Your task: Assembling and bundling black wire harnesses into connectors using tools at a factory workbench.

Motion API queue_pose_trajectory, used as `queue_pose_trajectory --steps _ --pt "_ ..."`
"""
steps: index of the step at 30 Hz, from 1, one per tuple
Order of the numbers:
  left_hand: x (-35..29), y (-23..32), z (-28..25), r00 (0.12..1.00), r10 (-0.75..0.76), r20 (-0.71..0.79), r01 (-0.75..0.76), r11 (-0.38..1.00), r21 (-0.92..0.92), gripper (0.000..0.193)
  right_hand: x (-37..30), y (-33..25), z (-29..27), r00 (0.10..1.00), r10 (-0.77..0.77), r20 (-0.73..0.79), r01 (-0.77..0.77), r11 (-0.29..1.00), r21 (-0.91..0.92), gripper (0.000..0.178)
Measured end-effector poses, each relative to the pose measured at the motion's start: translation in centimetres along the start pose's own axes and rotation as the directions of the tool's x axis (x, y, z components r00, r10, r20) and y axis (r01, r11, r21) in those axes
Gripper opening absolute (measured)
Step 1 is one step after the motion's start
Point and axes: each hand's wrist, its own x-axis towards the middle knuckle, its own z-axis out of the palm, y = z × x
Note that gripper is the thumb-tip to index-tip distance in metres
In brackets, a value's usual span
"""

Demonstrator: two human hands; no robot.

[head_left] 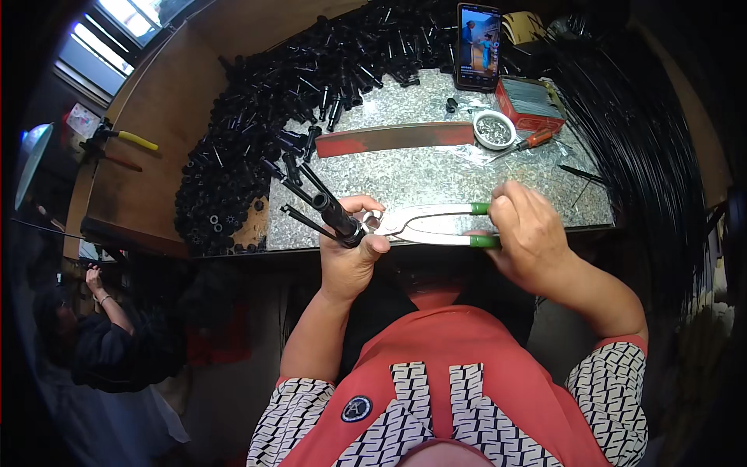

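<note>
My left hand (348,265) is closed round a black tubular part (336,214) with several thin rods sticking out of its far end. My right hand (531,237) grips the green handles of a pair of pincers (428,212). The pincers' silver jaws meet the near end of the black part, close to my left thumb and fingertips. What lies between the jaws is too small to make out. Both hands are above the near edge of a speckled grey worktop (420,183).
A large heap of black tubular parts (311,62) fills the back and left. Beyond my hands lie a long red-edged strip (397,138), a white bowl of small metal bits (475,128), a screwdriver (537,138), a red box (537,119), a phone (478,47) and black rods (646,140). Another person (105,335) sits at left.
</note>
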Motion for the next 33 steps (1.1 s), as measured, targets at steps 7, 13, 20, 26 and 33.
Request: queue_pose_trajectory --steps 7,13,20,26,33 --pt "-0.1 -0.9 1.0 0.963 0.211 -0.169 -0.166 0.955 0.244 0.058 -1.3 -2.0 1.9 0.979 0.170 0.112 -0.194 0.943 0.271 0.040" --pt "-0.7 -0.8 1.0 0.966 0.160 -0.202 -0.135 0.982 0.132 0.055 -1.5 -2.3 1.9 0.951 0.247 0.184 -0.301 0.873 0.384 0.042" --pt "-1.7 0.6 -0.1 0.993 0.119 0.014 -0.120 0.988 0.097 0.078 -2.3 -1.7 -0.2 0.891 0.165 0.423 -0.403 0.717 0.568 0.042" --pt "-0.6 1.2 -1.2 0.947 0.127 0.295 -0.141 0.990 0.028 0.072 -1.8 -0.2 -1.9 0.423 -0.189 0.886 -0.891 0.091 0.445 0.028" --pt "-0.1 2.0 -0.3 0.930 0.011 0.369 -0.082 0.980 0.179 0.060 -2.6 0.2 -1.7 0.322 -0.360 0.875 -0.938 0.005 0.347 0.038"
